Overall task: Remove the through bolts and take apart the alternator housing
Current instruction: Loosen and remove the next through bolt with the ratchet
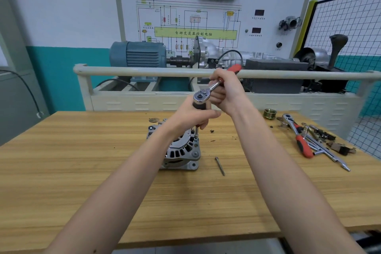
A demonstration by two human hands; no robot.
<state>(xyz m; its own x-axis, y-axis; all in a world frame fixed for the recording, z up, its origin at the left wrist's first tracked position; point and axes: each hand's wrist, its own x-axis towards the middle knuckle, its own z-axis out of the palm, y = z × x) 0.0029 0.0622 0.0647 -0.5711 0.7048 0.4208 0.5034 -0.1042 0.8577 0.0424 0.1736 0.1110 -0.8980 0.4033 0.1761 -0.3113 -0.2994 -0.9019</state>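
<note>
Right hand [225,88] grips ratchet [208,90] — left hand [193,115] steadies

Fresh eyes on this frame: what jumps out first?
Mid-frame, both hands work a ratchet wrench over the alternator standing on the wooden table: the right hand grips the handle, the left hand holds the extension below the head. One long bolt lies loose on the table just right of the alternator. Far right sits a heap of tools, including a second red-handled ratchet.
</note>
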